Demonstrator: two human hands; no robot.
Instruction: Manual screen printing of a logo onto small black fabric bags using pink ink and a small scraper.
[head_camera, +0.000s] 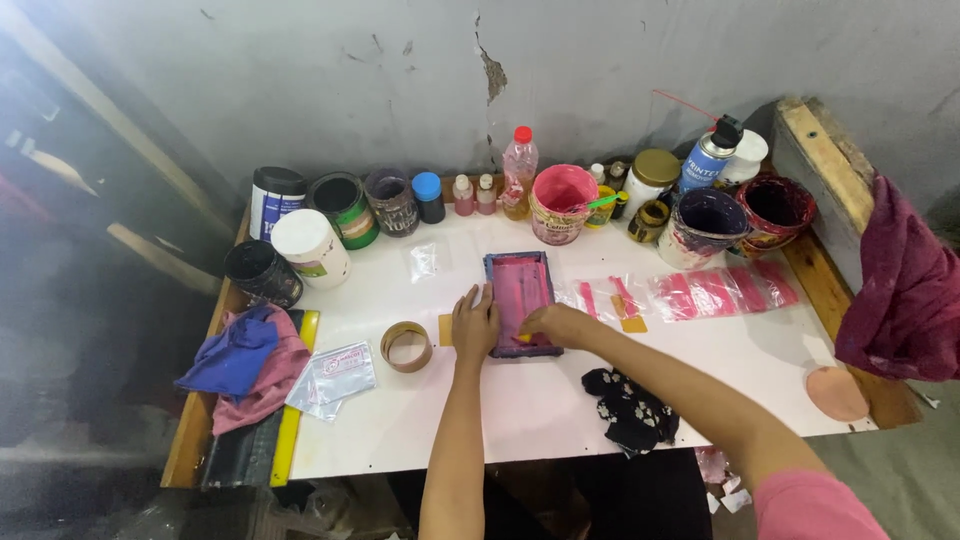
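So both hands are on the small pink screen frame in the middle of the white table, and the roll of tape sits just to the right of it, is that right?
Not quite. In the head view the roll of tape lies left of the pink screen frame, beside the left hand. The right hand does rest on the frame, on the white table.

Right hand (548, 322) covers the pink frame's (520, 290) near end; both arms cut off at bottom edge.

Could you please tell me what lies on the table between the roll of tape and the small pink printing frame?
In the head view, the left hand rests there against the pink frame, with a small yellow-brown card beside the tape roll.
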